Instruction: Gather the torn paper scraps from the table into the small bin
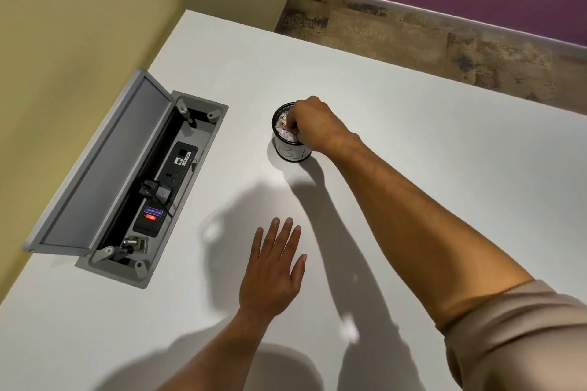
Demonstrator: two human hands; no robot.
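Note:
A small black bin (pixel 291 151) with a white label stands upright near the middle of the white table (pixel 413 136). Crumpled paper scraps (pixel 283 127) fill it to the rim. My right hand (pixel 313 124) hangs over the bin's mouth with its fingers curled down into the scraps; whether it pinches one is hidden. My left hand (pixel 274 267) lies flat on the table nearer to me, fingers straight and spread, holding nothing. No loose scraps show on the tabletop.
An open cable box (pixel 152 187) is sunk into the table at the left, its grey lid (pixel 101 162) standing up, with sockets and a plugged-in adapter inside. The table's far edge runs behind the bin, with floor beyond.

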